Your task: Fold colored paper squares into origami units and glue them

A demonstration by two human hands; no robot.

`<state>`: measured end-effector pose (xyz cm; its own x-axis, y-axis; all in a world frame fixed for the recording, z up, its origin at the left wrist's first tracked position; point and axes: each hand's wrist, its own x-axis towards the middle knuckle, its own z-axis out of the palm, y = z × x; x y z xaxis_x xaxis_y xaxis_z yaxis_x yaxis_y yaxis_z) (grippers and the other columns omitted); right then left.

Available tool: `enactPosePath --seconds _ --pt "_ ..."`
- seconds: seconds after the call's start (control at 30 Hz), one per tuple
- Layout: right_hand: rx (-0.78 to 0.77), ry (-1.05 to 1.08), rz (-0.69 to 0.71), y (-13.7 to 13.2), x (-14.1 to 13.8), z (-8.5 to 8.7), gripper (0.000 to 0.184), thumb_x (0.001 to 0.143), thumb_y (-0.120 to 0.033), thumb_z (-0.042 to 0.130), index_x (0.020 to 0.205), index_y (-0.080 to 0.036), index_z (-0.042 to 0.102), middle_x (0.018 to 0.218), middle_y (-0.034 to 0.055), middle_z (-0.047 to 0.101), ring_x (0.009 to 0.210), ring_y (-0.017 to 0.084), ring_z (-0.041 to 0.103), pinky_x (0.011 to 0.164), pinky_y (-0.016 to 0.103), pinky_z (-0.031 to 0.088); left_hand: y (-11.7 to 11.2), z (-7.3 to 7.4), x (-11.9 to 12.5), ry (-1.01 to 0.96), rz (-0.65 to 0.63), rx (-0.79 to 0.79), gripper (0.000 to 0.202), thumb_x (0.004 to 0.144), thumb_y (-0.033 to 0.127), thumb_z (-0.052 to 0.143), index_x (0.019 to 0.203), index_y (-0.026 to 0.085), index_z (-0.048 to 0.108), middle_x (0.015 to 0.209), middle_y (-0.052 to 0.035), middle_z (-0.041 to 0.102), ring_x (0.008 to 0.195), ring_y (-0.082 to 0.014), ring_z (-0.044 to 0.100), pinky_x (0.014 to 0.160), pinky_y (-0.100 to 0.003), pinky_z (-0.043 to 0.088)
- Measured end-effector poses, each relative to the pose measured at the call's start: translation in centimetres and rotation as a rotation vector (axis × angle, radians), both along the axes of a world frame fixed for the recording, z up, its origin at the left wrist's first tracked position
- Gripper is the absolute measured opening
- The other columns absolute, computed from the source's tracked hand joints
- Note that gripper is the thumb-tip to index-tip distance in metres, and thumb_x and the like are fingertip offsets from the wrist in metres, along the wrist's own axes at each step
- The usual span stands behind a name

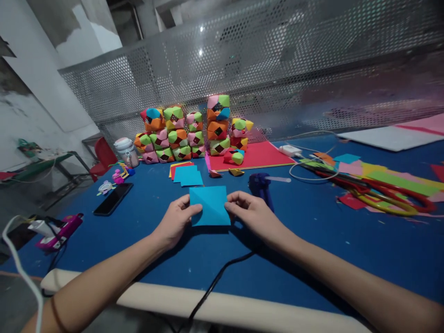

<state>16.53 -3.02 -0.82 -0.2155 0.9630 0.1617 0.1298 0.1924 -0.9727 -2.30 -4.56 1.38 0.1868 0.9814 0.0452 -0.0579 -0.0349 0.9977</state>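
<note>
Between my two hands a square sheet of blue paper [211,208] is held just above the blue table, with a faint diagonal crease across it. My left hand [177,215] pinches its left edge, thumb on top. My right hand [251,210] grips the right edge between thumb and fingers. Beyond the sheet lies a small pile of blue paper squares [188,175], with red and yellow squares [175,167] partly under it. A dark blue glue gun [260,185] with a clear stick rests just past my right hand.
Stacked folded-paper blocks [178,138] stand at the back, beside red paper sheets [256,157]. On the right, scissors [385,201] lie among paper scraps [402,182]. A phone [114,199], a lidded jar [126,151] and a purple power strip [60,233] are left. A black cable [220,275] crosses the front edge.
</note>
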Motion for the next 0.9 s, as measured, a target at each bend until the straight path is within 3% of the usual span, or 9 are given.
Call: enactPosePath --seconds 0.17,0.27,0.33,0.43,0.53,0.6,0.7,0.8,0.9 --pt "0.089 -0.058 0.047 -0.5 0.3 0.4 0.018 0.074 -0.036 0.055 0.071 -0.019 0.052 0.061 -0.0039 0.048 0.057 0.011 0.045 0.055 0.025 0.037 -0.1 -0.6 -0.1 0.093 -0.021 0.07 0.01 0.071 0.018 0.061 0.08 0.016 0.066 0.078 -0.0018 0.064 0.076 -0.0137 0.057 0.074 -0.027 0.044" --pt "0.197 -0.104 0.178 -0.9 0.8 0.7 0.012 0.075 -0.026 0.049 0.072 -0.019 0.057 0.074 0.0009 0.058 0.072 0.016 0.053 0.068 0.03 0.041 -0.1 -0.7 -0.4 0.162 -0.058 0.17 0.009 0.071 0.016 0.061 0.077 0.017 0.068 0.099 -0.0054 0.063 0.094 -0.0184 0.057 0.085 -0.032 0.042" --pt "0.238 -0.092 0.217 -0.9 1.0 0.7 0.018 0.075 -0.021 0.043 0.078 -0.019 0.061 0.09 0.0042 0.061 0.087 0.02 0.055 0.08 0.033 0.04 -0.2 -0.5 -0.7 0.201 -0.092 0.227 0.007 0.071 0.016 0.063 0.07 0.018 0.069 0.111 -0.0062 0.059 0.104 -0.0214 0.053 0.09 -0.036 0.041" --pt "0.144 -0.081 0.097 -0.7 1.0 0.3 0.024 0.077 -0.024 0.043 0.091 -0.02 0.062 0.105 0.0053 0.061 0.099 0.022 0.054 0.085 0.035 0.04 -0.6 -0.1 -0.9 0.242 -0.167 0.303 0.01 0.072 0.016 0.063 0.066 0.021 0.07 0.123 -0.0053 0.052 0.115 -0.025 0.047 0.093 -0.04 0.04" --pt "-0.026 -0.048 0.085 -0.3 0.8 -0.4 0.035 0.075 -0.037 0.055 0.105 -0.019 0.057 0.102 0.0069 0.062 0.091 0.021 0.057 0.076 0.033 0.045 -0.9 0.0 -0.8 0.261 -0.257 0.367 0.011 0.073 0.018 0.063 0.068 0.022 0.071 0.132 -0.0027 0.044 0.12 -0.0264 0.042 0.093 -0.038 0.04" --pt "-0.07 -0.04 0.14 -0.1 0.7 -0.8 0.036 0.071 -0.039 0.061 0.099 -0.017 0.059 0.087 0.0058 0.064 0.076 0.017 0.058 0.065 0.029 0.045 -0.9 -0.3 -0.6 0.267 -0.257 0.361 0.013 0.074 0.019 0.062 0.082 0.024 0.071 0.136 -0.0017 0.041 0.12 -0.0252 0.042 0.094 -0.036 0.04" --pt "-0.013 -0.096 0.103 0.1 0.7 -1.1 0.024 0.069 -0.037 0.063 0.08 -0.016 0.06 0.07 0.0015 0.059 0.061 0.012 0.052 0.056 0.025 0.041 -0.2 -1.0 -0.5 0.214 -0.121 0.184 0.031 0.077 0.022 0.055 0.108 0.024 0.06 0.13 -0.0058 0.048 0.106 -0.0215 0.053 0.084 -0.033 0.045" --pt "0.059 -0.126 0.026 0.1 0.9 -1.1 0.019 0.07 -0.035 0.061 0.074 -0.017 0.057 0.065 -0.0006 0.055 0.057 0.011 0.049 0.053 0.024 0.039 0.5 -1.5 -0.6 0.162 0.0 0.055 0.033 0.08 0.025 0.048 0.111 0.018 0.053 0.115 -0.0088 0.057 0.091 -0.0168 0.057 0.073 -0.027 0.046" --pt "0.114 -0.191 0.026 0.2 0.9 -1.5 0.015 0.073 -0.032 0.057 0.071 -0.017 0.054 0.063 -0.0011 0.053 0.056 0.011 0.048 0.052 0.024 0.039 0.8 -1.8 -0.8 0.326 -0.008 0.118 0.038 0.075 0.023 0.055 0.112 0.016 0.051 0.1 -0.0081 0.06 0.083 -0.0142 0.056 0.069 -0.024 0.045"
